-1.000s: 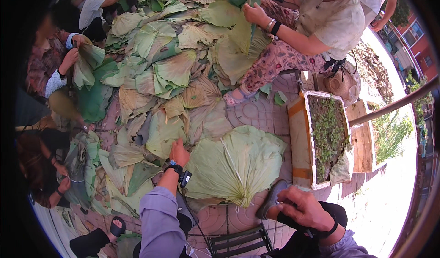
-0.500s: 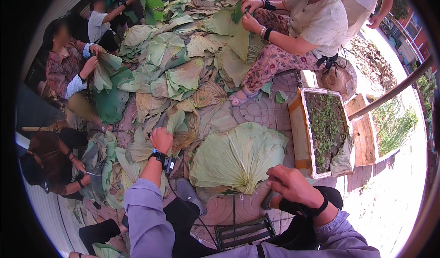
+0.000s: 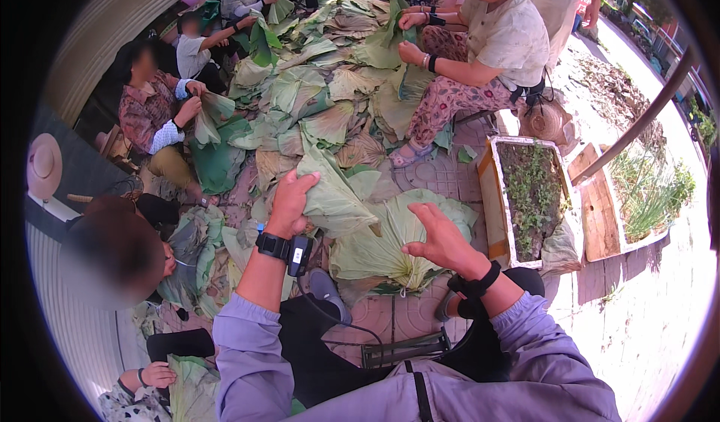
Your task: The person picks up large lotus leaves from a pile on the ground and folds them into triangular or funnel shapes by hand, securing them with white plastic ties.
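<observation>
My left hand [image 3: 291, 201] grips a folded, pale green dried lotus leaf [image 3: 334, 201], raised in front of me. The leaf's narrow tip points right, over a flat fan-shaped stack of lotus leaves [image 3: 364, 257] on the paving. That stack is gathered at its near end, where a pale tie shows. My right hand [image 3: 446, 238] hovers over the right part of the stack, fingers apart, holding nothing. A gap separates it from the tip of the raised leaf.
A broad heap of lotus leaves [image 3: 292, 92] spreads ahead. Co-workers sit around it, several handling leaves. On the right stand a planter box [image 3: 487, 197] of soil and small plants, a second planter [image 3: 596, 205] and a slanting pole [image 3: 637, 118]. A slatted stool [image 3: 405, 348] shows below me.
My left hand has lifted the folded leaf from the heap and brought it nearer. My right hand has moved up and its fingers have spread. The whole view has shifted.
</observation>
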Action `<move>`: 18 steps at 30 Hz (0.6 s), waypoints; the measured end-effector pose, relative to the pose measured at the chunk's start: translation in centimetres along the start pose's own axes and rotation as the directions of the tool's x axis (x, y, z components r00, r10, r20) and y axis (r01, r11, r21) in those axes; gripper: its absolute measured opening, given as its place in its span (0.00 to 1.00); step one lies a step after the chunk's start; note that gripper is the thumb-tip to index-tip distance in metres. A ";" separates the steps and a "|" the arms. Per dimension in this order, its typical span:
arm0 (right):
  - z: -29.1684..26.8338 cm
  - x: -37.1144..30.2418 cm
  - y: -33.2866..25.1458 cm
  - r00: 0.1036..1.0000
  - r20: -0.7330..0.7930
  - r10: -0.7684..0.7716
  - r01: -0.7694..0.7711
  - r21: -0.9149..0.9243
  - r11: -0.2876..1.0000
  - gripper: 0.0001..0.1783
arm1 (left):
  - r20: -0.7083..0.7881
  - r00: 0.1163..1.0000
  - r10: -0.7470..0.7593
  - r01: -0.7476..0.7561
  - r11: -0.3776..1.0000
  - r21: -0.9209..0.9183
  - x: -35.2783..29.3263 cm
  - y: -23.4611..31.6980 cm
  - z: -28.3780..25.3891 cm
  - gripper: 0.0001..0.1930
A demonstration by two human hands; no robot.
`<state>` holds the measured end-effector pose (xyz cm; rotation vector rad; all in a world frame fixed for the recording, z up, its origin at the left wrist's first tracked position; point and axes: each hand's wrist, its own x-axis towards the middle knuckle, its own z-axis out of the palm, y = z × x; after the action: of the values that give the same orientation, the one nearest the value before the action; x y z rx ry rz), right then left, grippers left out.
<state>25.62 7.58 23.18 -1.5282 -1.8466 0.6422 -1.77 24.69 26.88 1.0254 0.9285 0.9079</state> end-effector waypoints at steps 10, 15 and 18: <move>0.7 0.0 0.7 0.993 0.038 0.109 -0.115 0.219 0.969 0.16 | 0.040 0.999 0.002 0.014 0.914 -0.405 -3.3 -1.8 5.9 0.13; 1.1 0.1 1.7 0.981 -0.132 0.143 -0.030 0.625 0.780 0.12 | 0.074 0.996 0.045 -0.023 0.960 -0.279 -4.8 -4.3 5.8 0.15; 1.5 0.5 3.1 0.955 -0.085 0.283 -0.092 0.824 0.558 0.11 | 0.101 0.995 0.006 -0.028 0.975 0.219 -6.3 -6.5 7.9 0.28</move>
<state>26.49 8.79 19.97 -1.0744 -0.9491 1.1845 4.61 14.91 23.80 1.2582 0.9523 0.7717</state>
